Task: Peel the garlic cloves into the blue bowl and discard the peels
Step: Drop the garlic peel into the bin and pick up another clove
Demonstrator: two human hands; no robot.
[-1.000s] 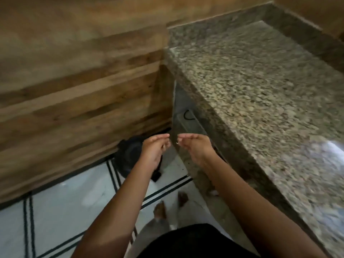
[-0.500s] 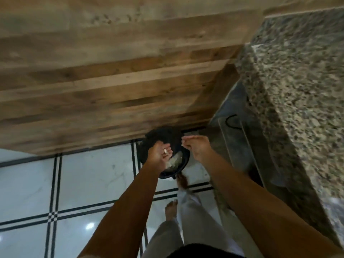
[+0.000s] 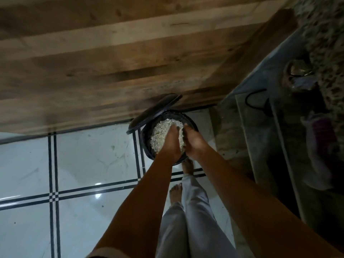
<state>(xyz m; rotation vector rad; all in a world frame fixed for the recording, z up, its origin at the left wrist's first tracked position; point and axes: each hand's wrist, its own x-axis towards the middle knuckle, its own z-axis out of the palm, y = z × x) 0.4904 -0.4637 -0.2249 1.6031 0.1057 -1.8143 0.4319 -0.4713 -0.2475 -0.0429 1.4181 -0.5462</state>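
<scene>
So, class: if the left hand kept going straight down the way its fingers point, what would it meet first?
Most likely the pale peels heaped in the open black bin. The left hand points down over them; depth is unclear, so it may already touch.

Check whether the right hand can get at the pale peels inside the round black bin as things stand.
Probably yes: the black bin has its lid tipped up, and the right hand is over the open mouth at the pale peels, nothing between.

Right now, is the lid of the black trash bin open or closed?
Open. The lid is tipped up behind the black trash bin, and you can see the pale peels inside, with both hands above them.
</scene>
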